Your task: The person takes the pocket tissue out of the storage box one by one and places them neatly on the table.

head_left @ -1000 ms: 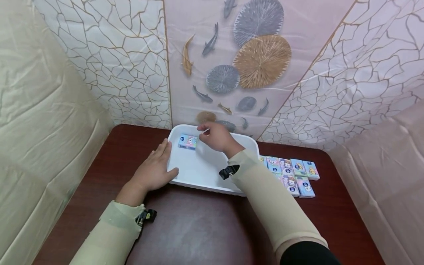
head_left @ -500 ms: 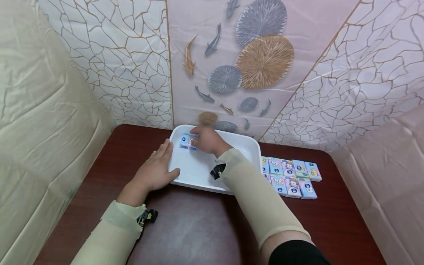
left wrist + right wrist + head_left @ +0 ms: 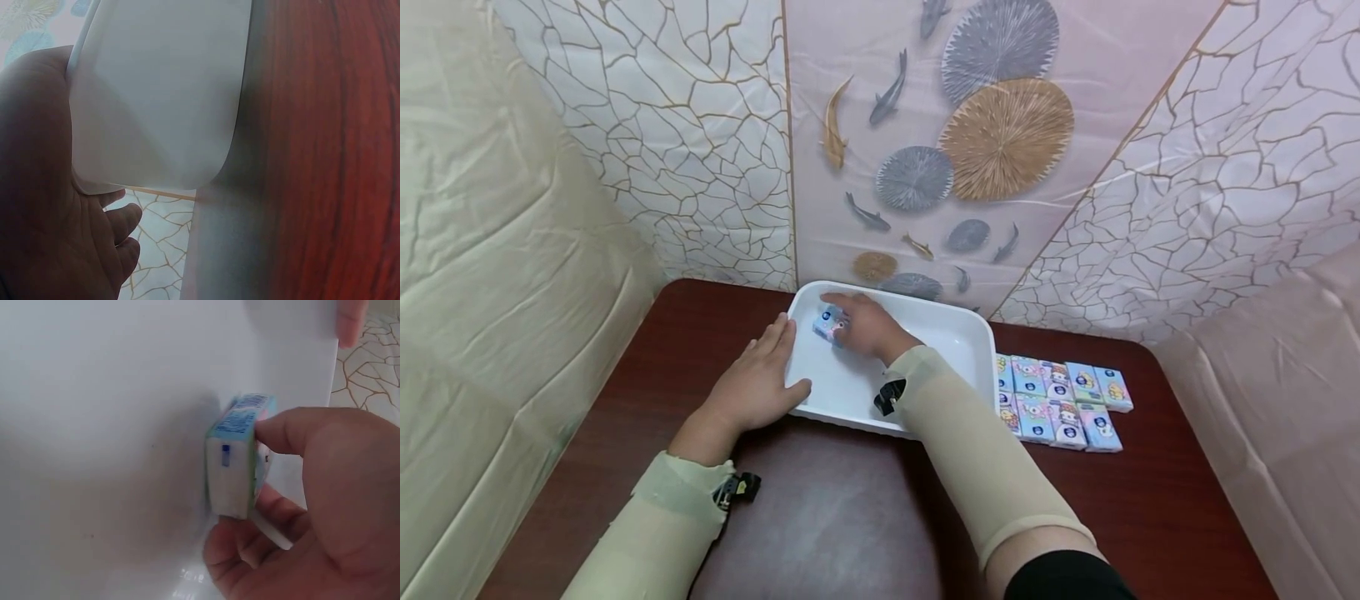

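A white tray [image 3: 880,400] stands on the dark red table. In its far left corner is a small pack of pocket tissues [image 3: 826,323] with a pale blue cartoon print. My right hand [image 3: 868,323] grips this pack; the right wrist view shows the thumb on one side of the tissue pack [image 3: 231,465] and curled fingers at its lower end. My left hand [image 3: 756,379] rests along the tray's left wall, fingers straight, thumb near the front rim. Part of the palm of the left hand [image 3: 50,181] shows against the tray [image 3: 162,81] in the left wrist view.
Two rows of similar tissue packs [image 3: 1052,400] lie on the table [image 3: 1157,500] just right of the tray, partly hidden by its edge. A patterned cloth wall [image 3: 917,242] rises close behind the tray. Beige cloth [image 3: 512,292] hangs at both sides.
My right hand has moved left and down onto the tissue pack and taken hold of it. The pack now sits slightly turned. My left hand stays against the tray.
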`<state>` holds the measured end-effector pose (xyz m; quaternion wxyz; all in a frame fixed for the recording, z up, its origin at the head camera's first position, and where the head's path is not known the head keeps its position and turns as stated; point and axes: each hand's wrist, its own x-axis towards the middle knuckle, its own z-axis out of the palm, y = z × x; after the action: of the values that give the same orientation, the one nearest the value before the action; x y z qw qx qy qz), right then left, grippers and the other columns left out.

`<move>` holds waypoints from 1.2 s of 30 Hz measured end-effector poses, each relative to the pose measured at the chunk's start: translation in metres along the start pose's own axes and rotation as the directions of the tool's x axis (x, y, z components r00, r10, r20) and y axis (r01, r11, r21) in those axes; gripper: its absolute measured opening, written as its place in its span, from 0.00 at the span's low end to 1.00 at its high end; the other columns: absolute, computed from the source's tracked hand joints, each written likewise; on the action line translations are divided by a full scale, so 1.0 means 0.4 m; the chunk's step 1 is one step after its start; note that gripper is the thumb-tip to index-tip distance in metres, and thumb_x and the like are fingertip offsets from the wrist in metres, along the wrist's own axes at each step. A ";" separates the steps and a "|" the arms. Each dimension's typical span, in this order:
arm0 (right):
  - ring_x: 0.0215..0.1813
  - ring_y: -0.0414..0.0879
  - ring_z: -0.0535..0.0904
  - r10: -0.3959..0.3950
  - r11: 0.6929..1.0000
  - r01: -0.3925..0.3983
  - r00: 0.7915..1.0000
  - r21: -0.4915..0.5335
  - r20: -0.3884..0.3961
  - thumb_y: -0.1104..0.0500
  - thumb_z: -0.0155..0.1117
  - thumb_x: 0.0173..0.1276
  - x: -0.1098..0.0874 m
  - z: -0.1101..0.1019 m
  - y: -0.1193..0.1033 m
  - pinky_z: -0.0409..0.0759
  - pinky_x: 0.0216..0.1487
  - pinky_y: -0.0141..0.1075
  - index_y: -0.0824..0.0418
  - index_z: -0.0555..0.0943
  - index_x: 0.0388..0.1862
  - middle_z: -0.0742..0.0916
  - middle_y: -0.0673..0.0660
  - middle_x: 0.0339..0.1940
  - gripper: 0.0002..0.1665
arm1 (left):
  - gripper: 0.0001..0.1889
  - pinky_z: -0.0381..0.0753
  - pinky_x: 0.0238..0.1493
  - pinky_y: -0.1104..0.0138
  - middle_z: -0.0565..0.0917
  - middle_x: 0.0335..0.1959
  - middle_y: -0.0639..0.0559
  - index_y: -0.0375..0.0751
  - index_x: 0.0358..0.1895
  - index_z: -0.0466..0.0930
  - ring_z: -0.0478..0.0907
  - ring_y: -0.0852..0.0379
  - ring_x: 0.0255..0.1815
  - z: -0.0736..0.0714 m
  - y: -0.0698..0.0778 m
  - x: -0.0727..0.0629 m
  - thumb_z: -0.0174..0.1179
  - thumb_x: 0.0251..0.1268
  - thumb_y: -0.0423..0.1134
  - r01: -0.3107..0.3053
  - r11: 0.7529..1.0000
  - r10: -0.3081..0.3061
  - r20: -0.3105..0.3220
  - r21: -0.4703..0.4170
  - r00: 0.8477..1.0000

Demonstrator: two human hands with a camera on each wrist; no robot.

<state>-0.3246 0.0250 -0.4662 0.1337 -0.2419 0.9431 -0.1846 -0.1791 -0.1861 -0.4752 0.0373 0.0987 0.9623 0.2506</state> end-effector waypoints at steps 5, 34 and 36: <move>0.67 0.51 0.80 -0.010 1.000 0.010 1.000 -0.020 0.028 0.53 0.71 0.81 -0.016 -0.006 -0.002 0.80 0.76 0.47 0.43 0.78 0.85 0.88 0.57 0.68 0.35 | 0.55 0.49 0.95 0.39 0.40 0.97 0.39 0.34 0.94 0.39 0.45 0.37 0.97 0.002 0.002 0.002 0.60 0.79 0.58 0.005 1.000 -0.005 -0.003 0.005 1.000; 0.52 0.56 0.88 0.146 0.916 -0.141 0.989 0.375 0.016 0.58 0.72 0.79 -0.241 -0.222 0.114 0.95 0.44 0.41 0.49 0.82 0.70 0.81 0.62 0.61 0.23 | 0.53 0.48 0.94 0.37 0.39 0.97 0.37 0.34 0.94 0.38 0.43 0.36 0.97 0.009 -0.007 0.001 0.59 0.81 0.55 -0.018 1.000 0.018 0.003 -0.010 1.000; 0.53 0.57 0.87 0.164 0.911 -0.153 0.987 0.382 0.004 0.59 0.72 0.79 -0.260 -0.231 0.127 0.95 0.43 0.40 0.49 0.82 0.71 0.80 0.62 0.62 0.24 | 0.53 0.48 0.94 0.37 0.39 0.97 0.37 0.34 0.94 0.38 0.43 0.36 0.97 0.010 -0.007 0.001 0.59 0.81 0.55 -0.018 1.000 0.018 0.002 -0.008 1.000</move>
<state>-0.2888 0.1453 -0.3874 0.1793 -0.1316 0.9074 -0.3565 -0.1794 -0.1866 -0.4800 0.0366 0.1075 0.9603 0.2547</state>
